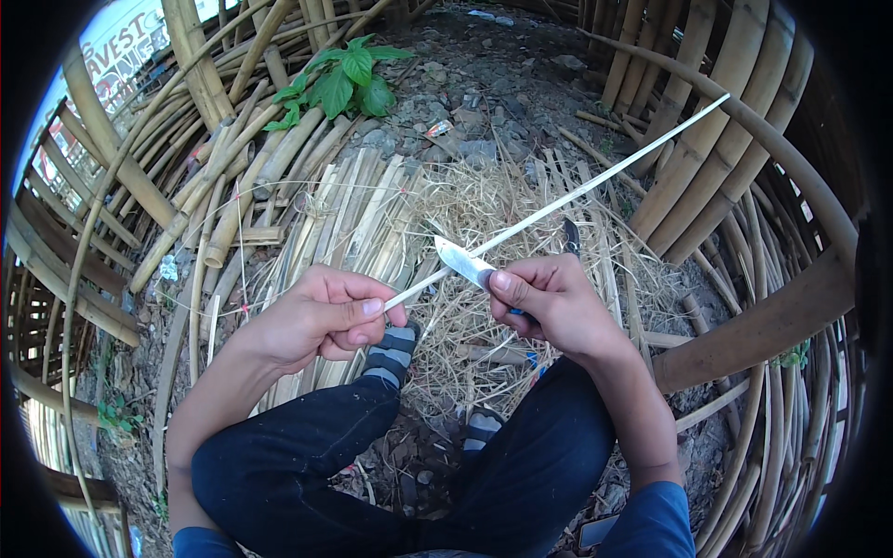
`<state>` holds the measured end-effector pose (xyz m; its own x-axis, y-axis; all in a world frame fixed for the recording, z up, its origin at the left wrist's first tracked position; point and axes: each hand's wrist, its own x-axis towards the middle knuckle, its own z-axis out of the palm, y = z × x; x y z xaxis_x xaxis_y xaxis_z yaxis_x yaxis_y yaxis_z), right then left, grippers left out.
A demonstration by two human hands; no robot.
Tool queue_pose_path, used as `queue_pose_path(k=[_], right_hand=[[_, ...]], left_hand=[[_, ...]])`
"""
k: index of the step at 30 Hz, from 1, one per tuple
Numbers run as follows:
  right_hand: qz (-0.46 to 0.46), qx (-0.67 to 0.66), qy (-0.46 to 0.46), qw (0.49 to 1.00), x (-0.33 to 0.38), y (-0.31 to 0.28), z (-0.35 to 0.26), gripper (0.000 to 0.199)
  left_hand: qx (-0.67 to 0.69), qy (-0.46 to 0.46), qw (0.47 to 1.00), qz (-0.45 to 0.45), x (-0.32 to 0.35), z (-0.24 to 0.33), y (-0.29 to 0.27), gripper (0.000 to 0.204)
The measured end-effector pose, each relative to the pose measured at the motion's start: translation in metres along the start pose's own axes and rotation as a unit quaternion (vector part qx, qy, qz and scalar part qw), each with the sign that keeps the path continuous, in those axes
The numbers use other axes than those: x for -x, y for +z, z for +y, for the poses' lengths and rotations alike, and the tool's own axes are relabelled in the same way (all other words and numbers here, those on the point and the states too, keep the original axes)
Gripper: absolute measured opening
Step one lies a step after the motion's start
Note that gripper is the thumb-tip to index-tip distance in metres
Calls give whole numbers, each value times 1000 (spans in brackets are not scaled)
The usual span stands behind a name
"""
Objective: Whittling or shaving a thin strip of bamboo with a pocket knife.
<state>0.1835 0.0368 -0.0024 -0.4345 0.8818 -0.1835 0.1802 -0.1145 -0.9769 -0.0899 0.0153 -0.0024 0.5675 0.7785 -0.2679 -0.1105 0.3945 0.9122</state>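
Between thumb and fingers, my left hand [333, 313] pinches the near end of a long pale bamboo strip [588, 186]. The strip slants away to the upper right, past the pile of shavings. My right hand [549, 298] is closed around the handle of a knife [462, 261], the handle mostly covered by my fingers. Its broad blade points up and left and crosses the strip a short way from my left hand. Whether the edge bites into the strip, I cannot tell. Curled shavings [474, 209] lie heaped below and beyond the blade.
Split bamboo slats [358, 209] lie on the ground ahead. Bamboo poles [228, 200] are stacked at the left, beside a green leafy plant [349, 79]. Thick bamboo poles [735, 102] stand at the right. A dark curved blade-like object [571, 237] lies beyond my right hand.
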Motion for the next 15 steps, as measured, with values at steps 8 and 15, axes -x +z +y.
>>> queue_pose_path(k=[8, 15], right_hand=[[26, 20, -21, 999, 3, -3, 3, 31], [77, 42, -36, 996, 4, -15, 7, 31]], left_hand=[[-3, 2, 1000, -4, 3, -1, -3, 23], [-4, 7, 1000, 0, 5, -4, -10, 22]])
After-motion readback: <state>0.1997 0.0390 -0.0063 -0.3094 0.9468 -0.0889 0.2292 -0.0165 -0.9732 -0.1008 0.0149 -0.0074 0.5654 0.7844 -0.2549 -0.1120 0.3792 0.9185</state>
